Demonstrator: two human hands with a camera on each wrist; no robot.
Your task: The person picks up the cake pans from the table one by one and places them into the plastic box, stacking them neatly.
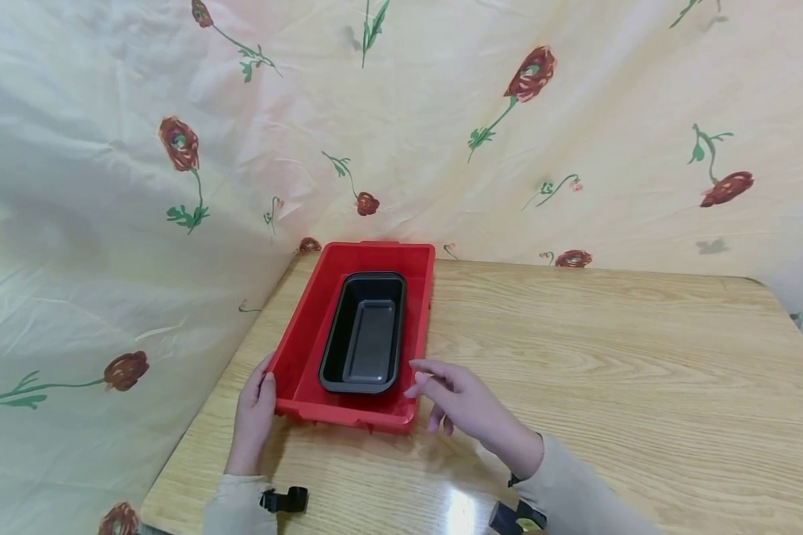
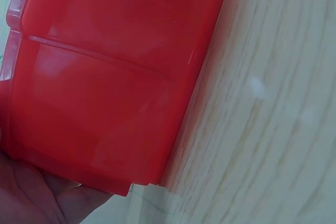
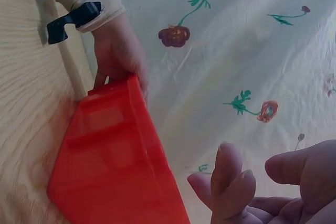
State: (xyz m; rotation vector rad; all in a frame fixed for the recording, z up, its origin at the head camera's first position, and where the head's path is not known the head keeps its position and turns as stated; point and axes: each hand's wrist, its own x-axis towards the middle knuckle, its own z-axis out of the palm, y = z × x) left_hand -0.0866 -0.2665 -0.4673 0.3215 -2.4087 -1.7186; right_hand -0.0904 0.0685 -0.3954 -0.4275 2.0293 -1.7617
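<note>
A red plastic bin (image 1: 310, 327) stands at the left part of the wooden table. In it lies a dark rectangular loaf pan (image 1: 373, 342), with nothing inside. My left hand (image 1: 254, 412) grips the bin's near left corner, thumb on the rim. In the left wrist view the bin's outer wall (image 2: 105, 103) fills much of the picture, with part of the left hand (image 2: 31, 198) below it. Beside the bin's near right side is my right hand (image 1: 468, 405), its fingers apart and loosely bent. The right wrist view has the right hand (image 3: 278, 198) holding nothing.
The wooden table (image 1: 595, 371) stretches to the right of the bin. A flower-printed cloth (image 1: 442, 111) hangs behind the table and along its left side. Black straps with small devices sit on both wrists, including the left wrist strap (image 1: 284, 500).
</note>
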